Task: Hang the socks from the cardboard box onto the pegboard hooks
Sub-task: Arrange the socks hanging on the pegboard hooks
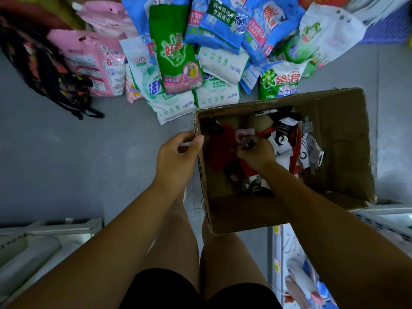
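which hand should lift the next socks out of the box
Right. The right hand is inside the cardboard box, gripping a sock pack; the left hand grips the box rim.

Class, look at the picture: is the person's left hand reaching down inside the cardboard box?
No, the left hand grips the cardboard box at its rim, while the right hand pinches socks inside.

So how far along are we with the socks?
Done: nothing I can confirm, as the pegboard is out of view. In hand: the right hand pinches a pink-carded sock pair inside the cardboard box, while the left hand grips its rim. Left: red socks, black-and-white socks and striped socks lie in the box, all to be hung.
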